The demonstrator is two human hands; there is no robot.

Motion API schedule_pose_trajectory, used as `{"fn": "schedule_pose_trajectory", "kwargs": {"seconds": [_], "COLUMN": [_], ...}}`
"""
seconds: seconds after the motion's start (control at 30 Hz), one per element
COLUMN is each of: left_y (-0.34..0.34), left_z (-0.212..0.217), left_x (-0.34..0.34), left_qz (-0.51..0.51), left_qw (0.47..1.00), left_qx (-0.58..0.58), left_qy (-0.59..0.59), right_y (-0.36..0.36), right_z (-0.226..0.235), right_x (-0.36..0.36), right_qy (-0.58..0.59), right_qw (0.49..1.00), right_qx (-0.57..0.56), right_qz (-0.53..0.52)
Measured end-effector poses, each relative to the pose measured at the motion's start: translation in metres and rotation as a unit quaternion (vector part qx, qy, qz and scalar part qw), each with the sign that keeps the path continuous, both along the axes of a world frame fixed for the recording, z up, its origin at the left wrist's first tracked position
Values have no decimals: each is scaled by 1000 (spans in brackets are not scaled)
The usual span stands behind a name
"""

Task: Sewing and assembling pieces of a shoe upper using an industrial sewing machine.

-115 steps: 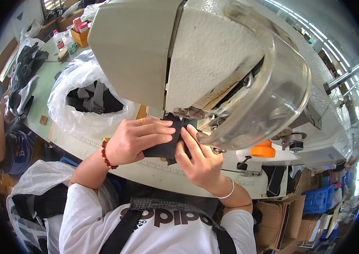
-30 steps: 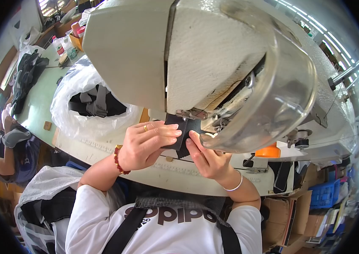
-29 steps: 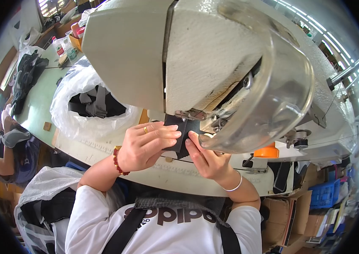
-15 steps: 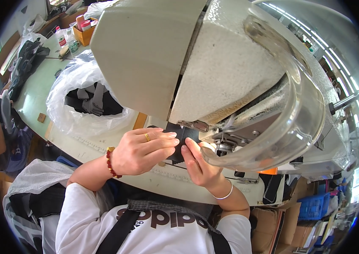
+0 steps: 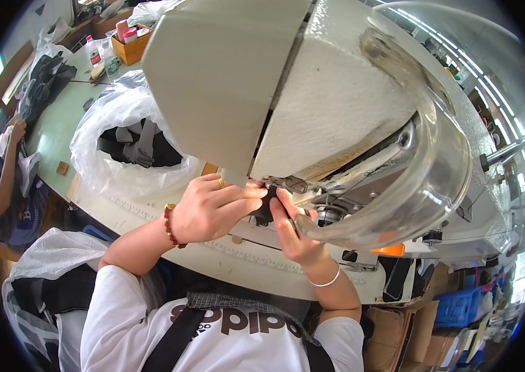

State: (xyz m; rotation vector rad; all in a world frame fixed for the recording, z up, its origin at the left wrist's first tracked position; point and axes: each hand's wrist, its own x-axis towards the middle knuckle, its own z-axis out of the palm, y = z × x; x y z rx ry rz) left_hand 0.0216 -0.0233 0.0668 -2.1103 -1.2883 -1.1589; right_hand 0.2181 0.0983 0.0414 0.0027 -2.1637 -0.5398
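A small black piece of fabric [image 5: 265, 211] is held between my two hands, right under the head of a large sewing machine [image 5: 337, 87]. My left hand [image 5: 210, 208] closes on its left and upper edge, fingers together and pointing right. From the right, my right hand [image 5: 298, 234] grips the same piece between thumb and fingers. The fingertips of both hands are close to the presser foot area [image 5: 288, 183]. The needle cannot be made out, and the fingers cover much of the fabric.
A clear curved guard [image 5: 442, 180] arches over the machine's right side. To the left, a white plastic bag [image 5: 92, 152] holds dark and grey fabric pieces. A co-worker [image 5: 2, 186] sits at far left. Bottles [image 5: 92, 51] and an orange box [image 5: 130, 49] stand behind.
The fabric has gone from lying flatter to being bunched up between my fingers. Both hands have shifted slightly upward toward the presser foot. The co-worker's arm has moved.
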Motion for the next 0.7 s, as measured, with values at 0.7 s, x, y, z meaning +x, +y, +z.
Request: {"fn": "schedule_pose_trajectory", "kwargs": {"seconds": [0.7], "left_y": [-1], "left_z": [8], "left_x": [13], "left_qz": [9], "left_qw": [979], "left_qx": [-21], "left_qy": [-204], "right_y": [23], "right_z": [-5], "right_x": [8], "right_qy": [-113], "right_qw": [982], "right_qx": [-146], "right_qz": [31]}}
